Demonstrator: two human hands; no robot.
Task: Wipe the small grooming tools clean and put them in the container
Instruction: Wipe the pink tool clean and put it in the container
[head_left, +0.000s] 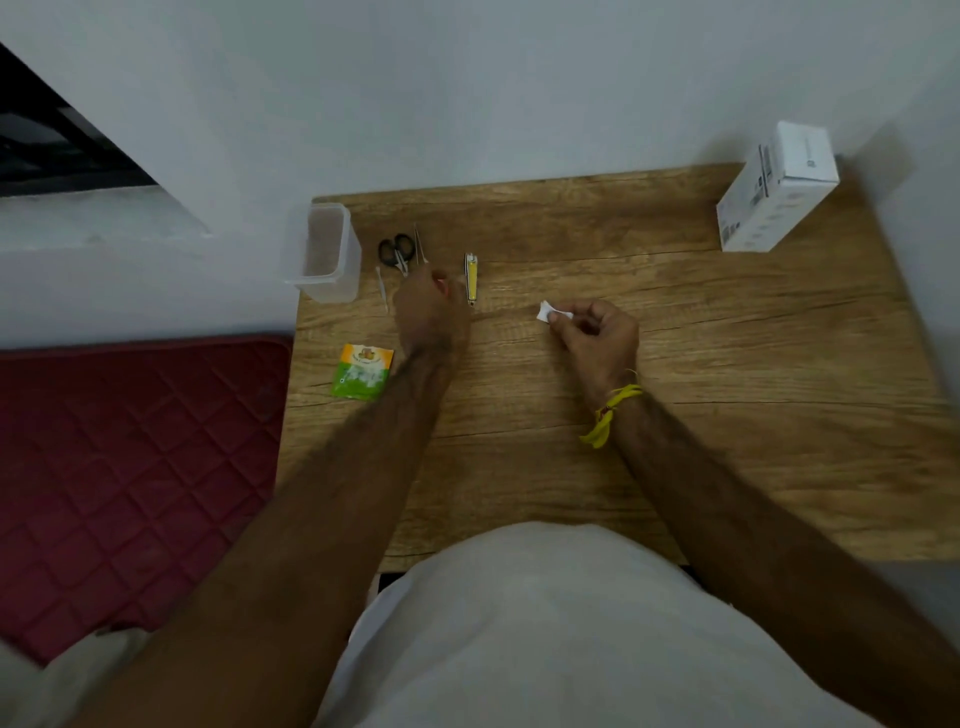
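1 wooden surface (675, 415), rectangular, brown with dark grain lines and cracks. 1 red quilted mat (130, 467) with a diamond pattern, left of the left forearm, off the surface. 1 white cardboard box (774, 192), squarish, printed on its sides, well beyond and to the right of the right hand (597, 338).

1 clear plastic container (327, 254), tall, rectangular with rounded corners, lidless, standing at the far-left corner, just left of and beyond the left hand (431, 306).

1 small foil sachet (362, 371), orange above and green below, flat, just left of the left wrist.

2 hands. Left hand with fingers curled, knuckles up, reaching among the tools; cannot tell whether anything is held. Right hand pinching 1 small white wipe (550, 312), crumpled, between thumb and fingertips; 1 yellow thread band (608, 415) knotted round its wrist.

4 grooming tools lying flat, all outside the container: 1 pair of small scissors (397, 252) with black loop handles, just beyond the left hand; 1 slim metal tweezers (420, 244), pointed, beside the scissors; 1 nail clipper (471, 278), metal with a yellow strip, just right of the left hand's knuckles; 1 thin pale stick (383, 288), just left of the left hand, kind unclear.
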